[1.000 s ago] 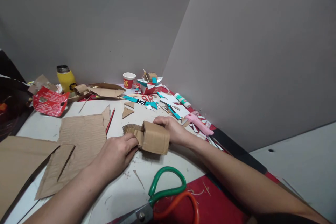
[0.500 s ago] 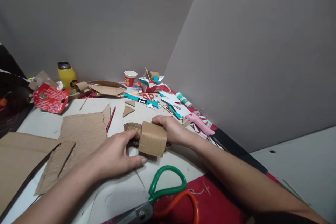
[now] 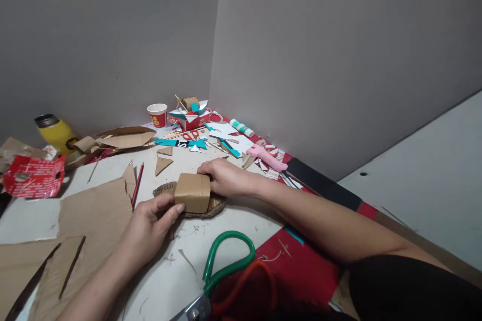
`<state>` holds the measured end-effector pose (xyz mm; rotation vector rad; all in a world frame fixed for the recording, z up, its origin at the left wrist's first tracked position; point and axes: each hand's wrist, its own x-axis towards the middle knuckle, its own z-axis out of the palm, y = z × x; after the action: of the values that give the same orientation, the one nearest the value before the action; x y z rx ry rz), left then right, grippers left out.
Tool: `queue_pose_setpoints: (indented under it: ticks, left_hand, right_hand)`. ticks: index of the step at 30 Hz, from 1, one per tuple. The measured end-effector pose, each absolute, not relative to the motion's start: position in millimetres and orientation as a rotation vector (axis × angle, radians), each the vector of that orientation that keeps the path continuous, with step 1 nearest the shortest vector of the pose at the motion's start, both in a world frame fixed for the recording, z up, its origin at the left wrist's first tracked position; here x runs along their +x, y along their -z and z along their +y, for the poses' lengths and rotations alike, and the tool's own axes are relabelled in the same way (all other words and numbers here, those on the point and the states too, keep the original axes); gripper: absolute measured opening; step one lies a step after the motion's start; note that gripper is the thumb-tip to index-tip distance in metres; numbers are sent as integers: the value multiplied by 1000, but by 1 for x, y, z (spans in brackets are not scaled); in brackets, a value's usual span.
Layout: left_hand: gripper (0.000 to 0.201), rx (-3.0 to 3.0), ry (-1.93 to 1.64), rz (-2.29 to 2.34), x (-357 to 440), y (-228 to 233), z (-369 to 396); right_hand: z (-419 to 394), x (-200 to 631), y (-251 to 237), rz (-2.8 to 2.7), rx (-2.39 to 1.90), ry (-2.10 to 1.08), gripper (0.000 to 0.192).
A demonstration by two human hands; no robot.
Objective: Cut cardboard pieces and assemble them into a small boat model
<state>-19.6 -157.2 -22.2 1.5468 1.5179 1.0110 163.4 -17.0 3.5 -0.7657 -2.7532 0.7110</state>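
A small folded cardboard box (image 3: 193,193) stands on an oval cardboard base (image 3: 217,204) in the middle of the white table (image 3: 233,225). My left hand (image 3: 148,228) grips the box's near left side, thumb against its front face. My right hand (image 3: 226,178) holds the box's far right side, fingers wrapped behind it. Both forearms reach in from the bottom edge.
Big scissors with green and orange handles (image 3: 229,266) lie just in front. Large cardboard sheets (image 3: 94,215) and a red pencil (image 3: 137,184) lie left. Behind are a yellow flask (image 3: 56,133), a paper cup (image 3: 157,115), a pink glue gun (image 3: 265,157), a glue stick (image 3: 241,128) and paper scraps.
The folded cardboard has been turned and set upright on the oval base. My left hand shifted from its left end to its front. The camera swung right.
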Motion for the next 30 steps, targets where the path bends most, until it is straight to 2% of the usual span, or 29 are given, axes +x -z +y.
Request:
queue_pose_setpoints:
  ticks: [3,6,14,26,30]
  left_hand:
    - [28,1692,-1010,1628,-21,26,-158]
    - [19,1712,-1045,1620,-22,31,-158]
    - [15,1903,-1069,1692,-21,31,-158]
    - [22,1890,-896,1673,-23,30,-157]
    - [15,1960,-873,1636,-25,29,-157]
  right_hand:
    - [-17,165,-4,-2699,-755,-657,16]
    - [-17,165,-4,-2665,-733,-716,17]
    - [-16,164,-1,-2638,-738,-829,20]
    - [-16,163,3,-2719,-754,-679,18]
    - [-16,162,4,-2689,-768,-740,18]
